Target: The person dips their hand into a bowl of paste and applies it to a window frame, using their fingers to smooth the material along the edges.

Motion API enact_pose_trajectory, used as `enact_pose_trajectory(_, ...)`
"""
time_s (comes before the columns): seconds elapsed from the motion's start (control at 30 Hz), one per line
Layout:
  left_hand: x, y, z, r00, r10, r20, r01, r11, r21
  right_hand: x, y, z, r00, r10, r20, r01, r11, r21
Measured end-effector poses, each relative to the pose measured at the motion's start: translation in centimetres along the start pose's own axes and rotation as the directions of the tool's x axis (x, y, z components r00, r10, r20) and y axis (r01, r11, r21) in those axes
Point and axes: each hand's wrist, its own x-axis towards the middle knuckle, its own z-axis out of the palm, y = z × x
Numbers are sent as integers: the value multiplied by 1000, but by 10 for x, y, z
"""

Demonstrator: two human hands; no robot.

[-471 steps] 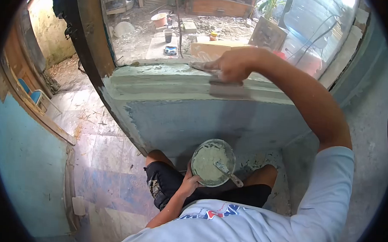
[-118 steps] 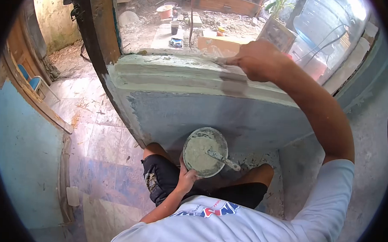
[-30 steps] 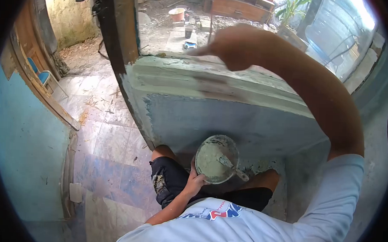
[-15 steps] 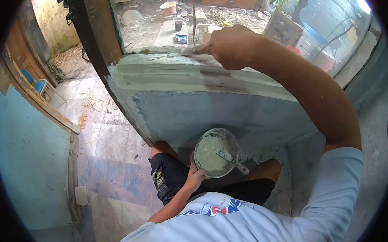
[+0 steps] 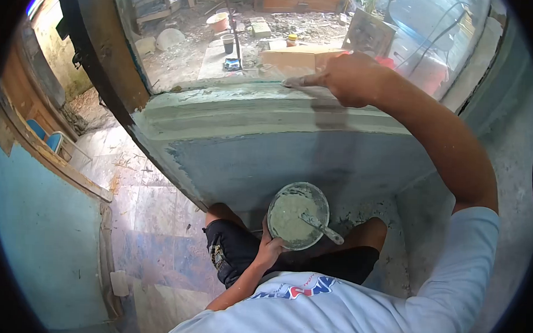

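My left hand (image 5: 270,250) grips the rim of a round bowl (image 5: 326,211) between my knees. Pale green putty (image 5: 291,218) fills much of it, and a putty knife (image 5: 330,233) leans inside with its handle over the right edge. My right hand (image 5: 353,80) is at the window sill (image 5: 222,96), its index finger stretched out and the other fingers curled. The whitish, smeared fingertip touches the sill's upper edge along the glass. I see nothing held in this hand. Wet-looking pale putty coats parts of the sill.
A dark wooden post (image 5: 105,46) stands left of the sill. Beyond the glass are a cardboard box (image 5: 289,60), a dark cup (image 5: 228,44) and rubble. On the left, a doorway opens past a blue wall (image 5: 44,228) to a blue chair (image 5: 53,140).
My right fingertip has slid to the right along the sill. The camera view has shifted slightly. My left hand still holds the bowl in about the same place.
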Motion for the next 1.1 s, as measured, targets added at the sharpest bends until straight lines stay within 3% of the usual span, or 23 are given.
enact_pose_trajectory(0.07, -2, 2, 2, 1000, -27, 16, 26, 1000, 15, -14, 4, -2, 992, 63, 107, -58, 997, -45)
enact_pose_trajectory(0.27, -5, 3, 3, 999, -38, 1, 38, 999, 26, -50, 34, 16, 967, 163, 198, -150, 986, -77)
enact_pose_trajectory(0.4, -5, 1, 4, 1000, -13, 2, 13, 999, 40, -54, 37, -1, 988, 102, 118, -90, 991, -103)
enact_pose_trajectory(0.47, -6, 4, 6, 998, -53, 20, 52, 998, 30, -38, 16, -27, 986, 81, 144, -93, 992, 79)
enact_pose_trajectory(0.5, -6, 3, 7, 998, -52, 23, 52, 998, 30, -27, 12, -26, 995, 4, 100, -23, 981, 193)
enact_pose_trajectory(0.57, -6, 3, 7, 998, -56, 27, 55, 998, 34, 4, -1, -24, 987, -97, 125, 76, 983, 168)
enact_pose_trajectory(0.63, -6, 0, 5, 998, -48, 37, 46, 998, 32, 22, -16, -34, 984, -101, 149, 87, 991, 100)
enact_pose_trajectory(0.67, -6, 1, 4, 998, -45, 43, 44, 999, 31, 26, -21, -35, 989, -121, 83, 114, 990, 87)
enact_pose_trajectory(0.77, -7, 2, 1, 998, -53, 27, 52, 998, 47, 37, -24, -27, 985, -114, 133, 122, 991, -55)
enact_pose_trajectory(0.9, -8, 4, -2, 999, -41, 33, 40, 999, 7, 9, -4, -27, 978, -30, 206, 54, 992, -113)
enact_pose_trajectory(1.07, -6, 4, -3, 998, -55, 34, 56, 998, -8, 0, -6, -54, 987, 7, 161, -4, 1000, -21)
enact_pose_trajectory(1.1, -5, 4, -2, 998, -53, 37, 53, 999, -1, 8, -8, -49, 996, 28, 86, -29, 999, 13)
